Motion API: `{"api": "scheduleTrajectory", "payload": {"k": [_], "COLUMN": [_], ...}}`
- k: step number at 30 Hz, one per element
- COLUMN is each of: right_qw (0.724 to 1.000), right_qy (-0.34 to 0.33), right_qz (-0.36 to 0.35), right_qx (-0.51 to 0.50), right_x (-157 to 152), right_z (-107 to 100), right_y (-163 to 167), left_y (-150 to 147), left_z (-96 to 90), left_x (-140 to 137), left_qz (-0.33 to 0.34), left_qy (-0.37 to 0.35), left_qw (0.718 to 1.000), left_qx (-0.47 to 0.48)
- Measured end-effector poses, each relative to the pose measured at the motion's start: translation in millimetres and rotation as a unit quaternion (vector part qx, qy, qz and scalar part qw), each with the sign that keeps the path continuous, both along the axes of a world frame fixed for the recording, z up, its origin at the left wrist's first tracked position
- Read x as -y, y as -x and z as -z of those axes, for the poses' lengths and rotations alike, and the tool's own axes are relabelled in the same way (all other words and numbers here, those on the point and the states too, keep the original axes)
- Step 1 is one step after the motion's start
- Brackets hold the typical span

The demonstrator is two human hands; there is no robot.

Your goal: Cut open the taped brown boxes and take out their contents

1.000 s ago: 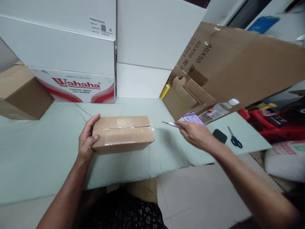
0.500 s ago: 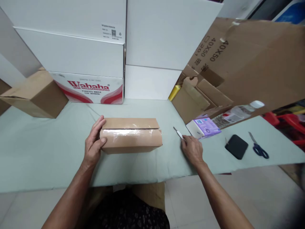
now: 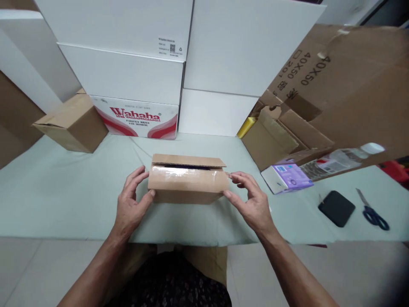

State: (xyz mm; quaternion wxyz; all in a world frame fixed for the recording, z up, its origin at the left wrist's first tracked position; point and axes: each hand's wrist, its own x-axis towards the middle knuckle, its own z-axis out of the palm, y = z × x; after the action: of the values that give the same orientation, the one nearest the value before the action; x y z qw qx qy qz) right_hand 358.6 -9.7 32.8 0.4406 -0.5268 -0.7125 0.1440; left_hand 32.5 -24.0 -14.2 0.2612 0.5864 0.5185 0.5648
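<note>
In front of me on the table lies a small brown cardboard box (image 3: 188,181), clear tape shining along its top. Its far top flap (image 3: 188,159) is slightly raised, leaving a dark gap. My left hand (image 3: 132,204) grips the box's left end, thumb at the near corner and fingers along the side. At the right end, my right hand (image 3: 252,204) does the same, thumb on the near corner and fingertips at the side. The white-handled craft knife is out of sight, apparently behind my right hand.
Stacked white cartons (image 3: 137,117) stand at the back, a brown box (image 3: 73,121) at left. To the right are an open carton (image 3: 271,136), a purple pack (image 3: 289,178), a plastic bottle (image 3: 345,160), a black pouch (image 3: 337,208) and scissors (image 3: 372,213).
My right hand has let go of the craft knife on the table and moved left onto the box's right end. The box's far flap gap looks wider. The view has shifted.
</note>
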Motion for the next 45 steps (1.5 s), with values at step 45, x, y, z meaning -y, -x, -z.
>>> {"api": "scheduleTrajectory", "payload": {"k": [45], "right_qw": [0.992], "right_qy": [-0.004], "right_qz": [-0.090], "right_qx": [0.085], "right_x": [32.4], "right_z": [18.7], "right_y": [2.3], "left_y": [-18.3], "left_z": [-6.2], "left_x": [11.6], "left_qz": [0.035], "left_qy": [-0.001], "left_qw": [0.999], "left_qx": [-0.028]}}
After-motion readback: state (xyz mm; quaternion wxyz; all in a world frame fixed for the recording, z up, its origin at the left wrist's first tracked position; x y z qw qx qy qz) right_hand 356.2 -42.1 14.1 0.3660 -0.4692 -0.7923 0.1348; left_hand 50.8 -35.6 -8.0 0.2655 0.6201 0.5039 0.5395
